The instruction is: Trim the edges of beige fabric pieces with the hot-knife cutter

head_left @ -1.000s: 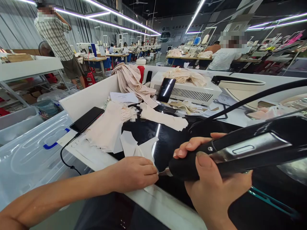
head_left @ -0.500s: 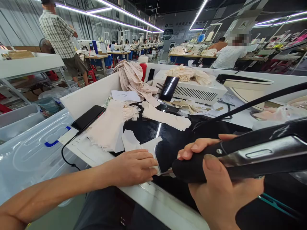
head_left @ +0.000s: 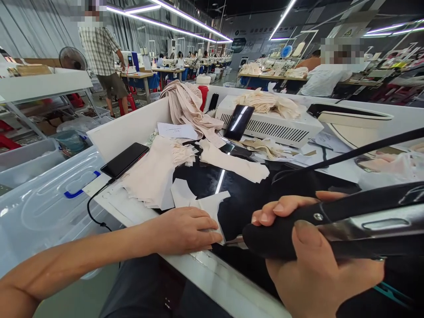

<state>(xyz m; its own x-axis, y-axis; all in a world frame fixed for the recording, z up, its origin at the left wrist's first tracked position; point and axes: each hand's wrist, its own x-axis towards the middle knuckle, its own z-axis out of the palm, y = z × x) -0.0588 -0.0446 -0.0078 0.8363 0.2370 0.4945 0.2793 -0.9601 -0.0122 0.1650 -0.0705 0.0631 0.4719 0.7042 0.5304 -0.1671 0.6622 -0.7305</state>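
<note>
My left hand (head_left: 183, 229) lies flat, fingers together, pressing a small white fabric piece (head_left: 212, 205) onto the glossy black work surface (head_left: 245, 194). My right hand (head_left: 314, 265) is wrapped round the black handle of a long black and silver tool (head_left: 334, 227). The tool's metal tip touches the fabric edge just beyond my left fingertips. A black cable (head_left: 351, 154) runs from the tool up to the right.
A stack of beige fabric pieces (head_left: 149, 174) and a phone (head_left: 124, 160) on a cable lie at the left. A white vented box (head_left: 274, 126) with a second phone (head_left: 237, 122) leaning on it stands behind. Clear plastic bins (head_left: 43, 203) sit left of the table. People work further back.
The view has shifted slightly; both hands stay together at the fabric piece, with the tool tip against it. The person in the checked shirt has walked to the right.
</note>
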